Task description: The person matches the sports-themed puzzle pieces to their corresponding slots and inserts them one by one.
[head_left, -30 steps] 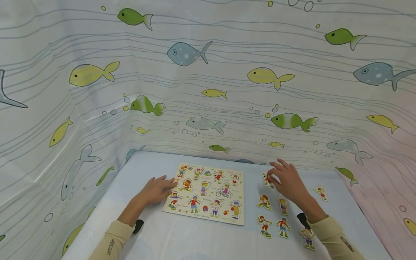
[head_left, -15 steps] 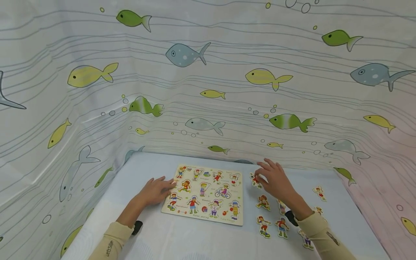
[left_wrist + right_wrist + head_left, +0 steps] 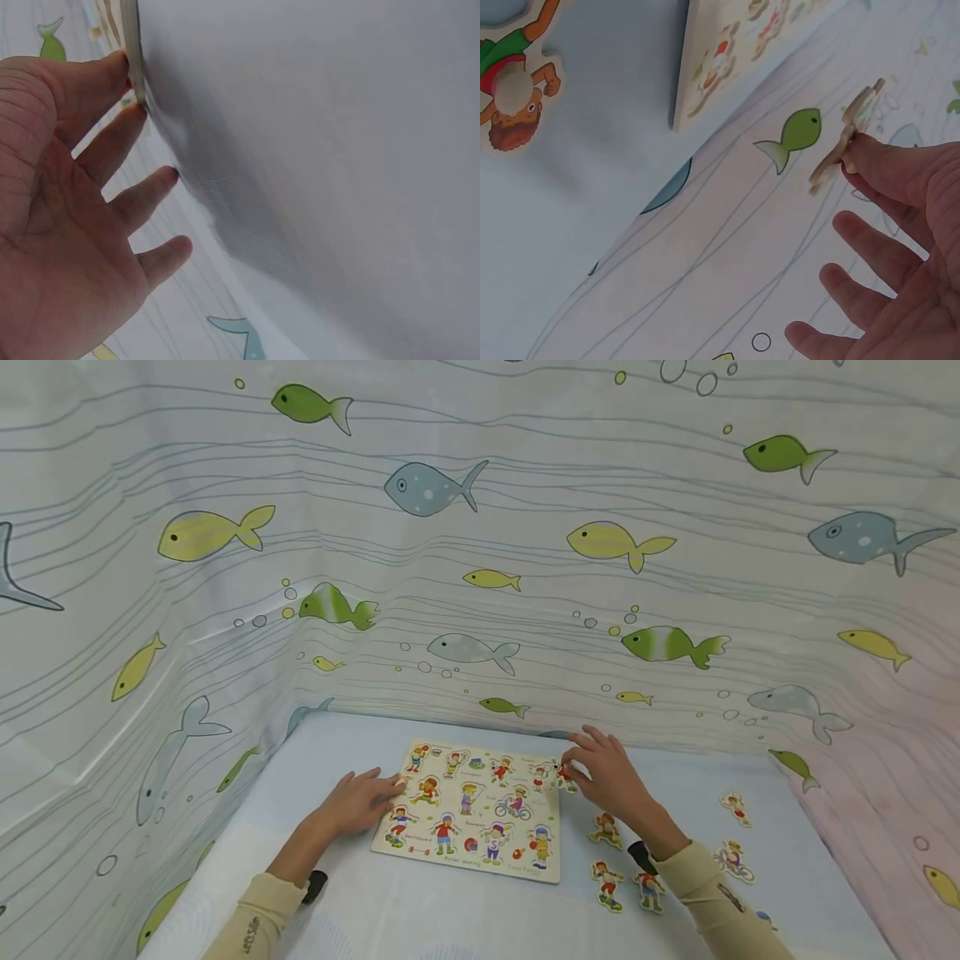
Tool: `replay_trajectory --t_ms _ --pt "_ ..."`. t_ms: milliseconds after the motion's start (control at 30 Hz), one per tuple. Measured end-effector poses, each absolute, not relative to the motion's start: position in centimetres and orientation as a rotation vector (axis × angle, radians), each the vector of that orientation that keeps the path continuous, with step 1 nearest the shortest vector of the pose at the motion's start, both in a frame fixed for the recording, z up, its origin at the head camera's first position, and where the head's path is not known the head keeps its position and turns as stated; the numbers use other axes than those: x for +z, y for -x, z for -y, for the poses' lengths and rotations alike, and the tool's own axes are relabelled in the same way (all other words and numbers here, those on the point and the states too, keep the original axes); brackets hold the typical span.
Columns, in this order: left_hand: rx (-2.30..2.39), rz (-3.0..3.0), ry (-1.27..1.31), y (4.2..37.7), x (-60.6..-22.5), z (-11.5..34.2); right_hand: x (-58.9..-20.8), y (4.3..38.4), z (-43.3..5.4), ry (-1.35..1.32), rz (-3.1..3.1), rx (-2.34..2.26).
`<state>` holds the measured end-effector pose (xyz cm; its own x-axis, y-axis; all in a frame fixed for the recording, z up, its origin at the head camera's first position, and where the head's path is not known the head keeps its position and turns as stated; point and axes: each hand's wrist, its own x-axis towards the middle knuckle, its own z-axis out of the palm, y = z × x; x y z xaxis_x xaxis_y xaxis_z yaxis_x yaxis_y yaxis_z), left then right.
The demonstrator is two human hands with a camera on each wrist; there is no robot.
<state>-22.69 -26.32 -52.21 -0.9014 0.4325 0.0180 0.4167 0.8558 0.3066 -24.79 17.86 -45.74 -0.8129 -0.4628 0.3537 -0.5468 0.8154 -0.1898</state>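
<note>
My right hand (image 3: 611, 781) pinches a wooden footballer puzzle piece (image 3: 564, 777) between thumb and index finger, its other fingers spread. The piece overlaps the upper right edge of the puzzle board (image 3: 492, 790) in the head view. In the right wrist view the same piece (image 3: 826, 171) is seen edge-on, raised. My left hand (image 3: 360, 803) touches the board's left edge with thumb and index fingertips, its fingers extended, as the left wrist view shows. Coloured sports figures are printed across the pale board.
Right of the board lie a runner piece (image 3: 606, 831), a skateboarder piece (image 3: 606, 887) and a roller skater piece (image 3: 649, 893). Further right are a tennis player piece (image 3: 737, 808) and a cyclist piece (image 3: 735, 862). My right forearm covers part of the table there. A fish-patterned sheet (image 3: 540, 618) rises behind.
My right hand has moved left with the footballer piece, from above the loose pieces to the board's right edge. The left hand stays at the board's left edge.
</note>
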Motion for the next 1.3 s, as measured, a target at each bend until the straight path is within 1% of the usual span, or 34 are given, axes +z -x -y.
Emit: replay_trajectory --t_ms 533,800,1300 --pt "0.467 -2.977 -0.686 22.4 -52.1 26.6 -46.9 27.0 -14.2 -0.816 2.735 0.479" --pt "0.467 -2.976 -0.670 22.4 -52.1 26.6 -47.7 27.5 -13.0 -0.866 2.752 0.528" --pt "0.476 -2.966 -0.673 22.7 -52.0 26.4 -49.5 29.7 -10.6 -0.919 2.795 0.507"
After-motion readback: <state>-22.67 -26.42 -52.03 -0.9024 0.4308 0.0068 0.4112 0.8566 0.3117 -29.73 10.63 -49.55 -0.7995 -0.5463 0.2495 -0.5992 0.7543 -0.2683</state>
